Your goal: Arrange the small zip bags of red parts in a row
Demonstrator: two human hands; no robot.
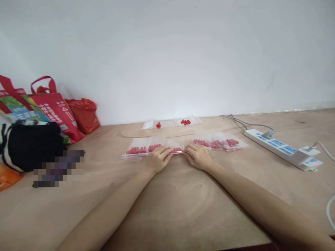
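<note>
Plywood makes up the table [183, 209], pale brown and stretching to a white wall [167, 52] at the back. At the far left stand a red shopping bag [56, 108] with printed panels, a red plastic bag [85, 113] beside it against the wall, and a black bag [31, 144] in front of them. On the right lies a white power strip [284, 149] with blue sockets, its grey cable running back toward the wall.

Both forearms reach out from the near edge and meet at the middle of the table. A row of clear plastic bags holding red pieces runs across there: a left-hand bag [142, 149], a small middle bag [176, 146], and further bags [218, 142] off to the right. The left hand [158, 158] rests with fingers curled down onto the middle bag's left end, and the right hand [197, 156] presses its fingertips on the right end, so the small bag lies directly between the two hands and partly beneath their fingers. Both hands are loosely bent, pinching or pressing at the plastic edge; whether the bag is truly gripped I cannot tell.

Beyond them, near the wall, lies another strip of clear bags [172, 122], with a few loose red pieces [185, 121] on it and a single red piece [158, 124] to the left.
</note>
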